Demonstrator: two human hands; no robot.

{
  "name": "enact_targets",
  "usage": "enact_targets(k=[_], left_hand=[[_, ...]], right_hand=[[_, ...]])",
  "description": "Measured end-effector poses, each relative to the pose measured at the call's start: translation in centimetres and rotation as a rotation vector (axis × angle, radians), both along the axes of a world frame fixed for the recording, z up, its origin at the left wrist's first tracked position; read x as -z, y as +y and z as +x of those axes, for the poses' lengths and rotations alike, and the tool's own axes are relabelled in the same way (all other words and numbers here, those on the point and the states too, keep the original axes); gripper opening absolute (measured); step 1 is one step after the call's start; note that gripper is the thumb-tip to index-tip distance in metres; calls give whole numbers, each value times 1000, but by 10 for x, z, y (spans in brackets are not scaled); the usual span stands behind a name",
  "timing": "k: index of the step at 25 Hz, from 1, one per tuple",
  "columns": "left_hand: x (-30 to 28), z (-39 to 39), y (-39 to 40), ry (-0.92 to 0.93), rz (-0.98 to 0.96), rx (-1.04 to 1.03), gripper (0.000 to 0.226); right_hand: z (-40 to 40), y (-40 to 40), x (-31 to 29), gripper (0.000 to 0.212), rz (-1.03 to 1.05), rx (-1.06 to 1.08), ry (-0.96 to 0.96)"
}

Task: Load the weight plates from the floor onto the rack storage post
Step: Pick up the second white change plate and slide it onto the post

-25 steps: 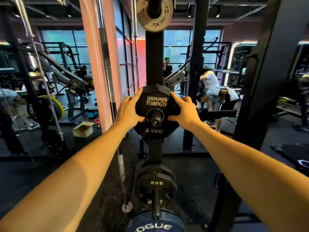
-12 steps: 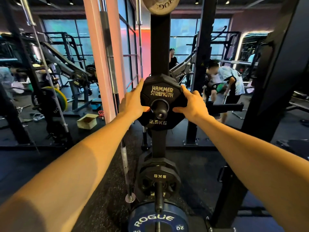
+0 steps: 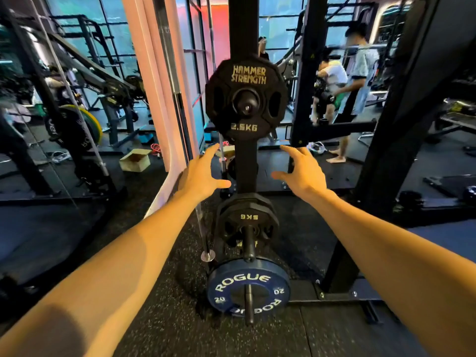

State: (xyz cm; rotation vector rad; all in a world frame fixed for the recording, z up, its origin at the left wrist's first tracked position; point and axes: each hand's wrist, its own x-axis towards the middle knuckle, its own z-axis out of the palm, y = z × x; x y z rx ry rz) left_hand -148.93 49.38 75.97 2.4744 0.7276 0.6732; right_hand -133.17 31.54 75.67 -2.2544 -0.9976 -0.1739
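A black 2.5 kg Hammer Strength plate (image 3: 246,99) hangs on a storage post (image 3: 246,107) of the black rack upright (image 3: 243,29). Below it, a black 5 kg plate (image 3: 248,220) sits on a second post, and a blue Rogue 20 plate (image 3: 248,292) on the lowest post. My left hand (image 3: 203,173) and my right hand (image 3: 301,171) hover with fingers spread, just below the 2.5 kg plate and on either side of the upright. Neither hand touches a plate or holds anything.
A barbell (image 3: 180,124) stands upright left of the rack beside a pink pillar (image 3: 152,86). A cardboard box (image 3: 135,161) lies on the floor at left. Two people (image 3: 345,81) stand behind at right. A black rack column (image 3: 401,124) rises on the right. Dark rubber floor underfoot.
Both hands have let go of the 2.5 kg plate and dropped below it, fingers spread. The plate stays on its post.
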Motion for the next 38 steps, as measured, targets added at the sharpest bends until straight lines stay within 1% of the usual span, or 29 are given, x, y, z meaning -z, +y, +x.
enact_targets(k=[6, 10, 13, 16, 20, 24, 26, 29, 32, 35, 38], left_hand=[[162, 9, 15, 55, -28, -24, 96], [268, 29, 36, 51, 7, -53, 93], [327, 36, 54, 22, 57, -85, 97], [372, 42, 66, -63, 109, -97, 101], [394, 49, 81, -158, 206, -87, 107], [396, 60, 91, -252, 272, -69, 114], [391, 68, 94, -226, 325, -75, 116], [383, 82, 95, -152, 401, -50, 122], [386, 99, 93, -83, 503, -68, 121], [394, 114, 97, -135, 616, -132, 119], [400, 129, 106, -144, 599, -145, 120]], right_hand=[[16, 3, 163, 72, -10, -37, 86], [44, 23, 268, 70, 23, -49, 101], [58, 35, 325, 72, 33, -51, 57], [68, 48, 369, 75, 72, -61, -27], [82, 61, 398, 84, 126, -88, -144], [86, 65, 399, 90, 221, -11, -254], [84, 70, 395, 95, 216, 11, -299], [80, 83, 388, 108, 135, 36, -357], [81, 102, 389, 115, 70, 122, -401], [93, 118, 392, 117, 51, 193, -447], [102, 130, 395, 112, 42, 211, -446]])
